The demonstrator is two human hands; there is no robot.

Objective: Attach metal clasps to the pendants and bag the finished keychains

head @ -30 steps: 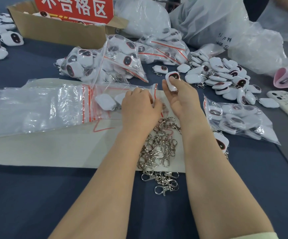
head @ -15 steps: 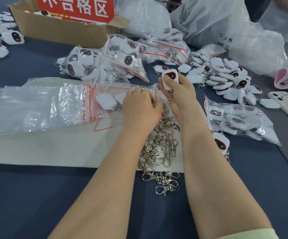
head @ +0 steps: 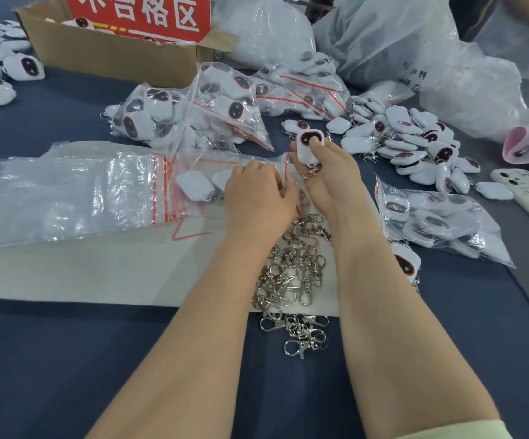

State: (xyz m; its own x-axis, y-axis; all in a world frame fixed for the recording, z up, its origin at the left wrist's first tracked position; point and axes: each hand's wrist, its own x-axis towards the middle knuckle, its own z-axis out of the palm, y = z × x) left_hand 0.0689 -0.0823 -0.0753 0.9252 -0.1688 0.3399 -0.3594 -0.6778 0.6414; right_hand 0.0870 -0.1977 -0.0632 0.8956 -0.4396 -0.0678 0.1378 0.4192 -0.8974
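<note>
White keychain (head: pixel 310 146) being bagged
Right hand (head: pixel 333 175) is pinching it; left hand (head: pixel 257 198) is gripping the bag (head: pixel 193 164) (keep its mouth wide).

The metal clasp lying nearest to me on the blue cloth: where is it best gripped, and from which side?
Probably pinch the clasp by its rounded hook loop, from above and the left. It lies flat, the loop points left into bare cloth, and its ring end overlaps the other clasps.

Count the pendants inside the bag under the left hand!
2. One pendant lies near the bag's red stripes, the other beside it, by the left hand; the hand may hide more.
</note>
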